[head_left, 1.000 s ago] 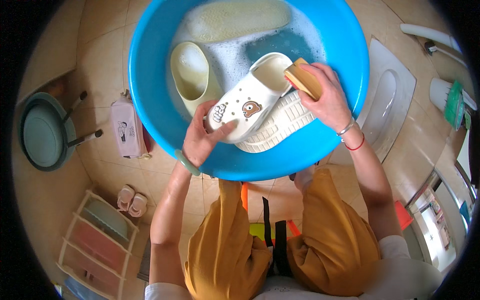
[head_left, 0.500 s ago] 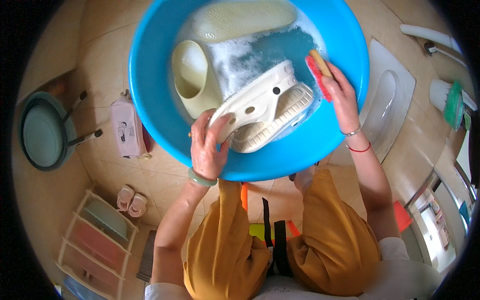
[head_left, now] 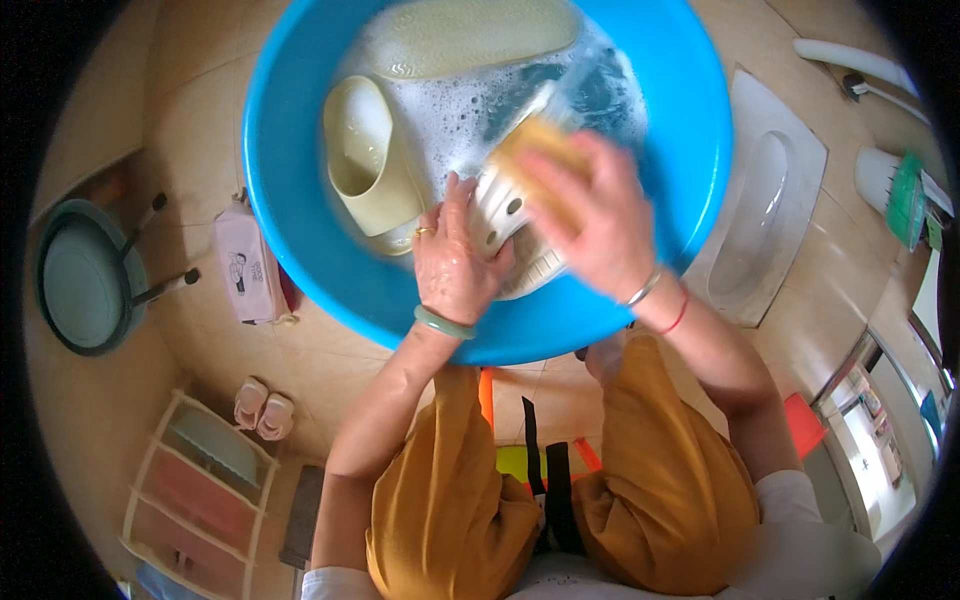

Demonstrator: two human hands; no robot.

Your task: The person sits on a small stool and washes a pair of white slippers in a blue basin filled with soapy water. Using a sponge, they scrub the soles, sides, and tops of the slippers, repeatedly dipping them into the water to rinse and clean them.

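Note:
A white clog with round holes (head_left: 493, 212) lies in the blue basin (head_left: 300, 245), partly covered by both hands. My left hand (head_left: 458, 250) is closed round its near-left end. Blurred by motion, my right hand (head_left: 607, 215) grips a wooden-backed scrubbing brush (head_left: 545, 160) over the clog's upper side. The bristles are hidden beneath the wood. Left of the clog, a pale yellow-green slipper (head_left: 385, 180) sits in foamy water (head_left: 440, 120). A second pale slipper (head_left: 470, 38) lies sole up at the basin's far side.
A white squat toilet (head_left: 765, 200) is set in the floor to the right. On the left are a pink bag (head_left: 248, 265), stacked grey-green basins (head_left: 85, 280), small pink shoes (head_left: 264, 408) and a shelf rack (head_left: 200, 490). My knees in mustard trousers (head_left: 440, 480) flank the basin's near side.
My right hand has swung left with the brush, from the basin's right side onto the clog. My left hand has shifted slightly right along with the clog.

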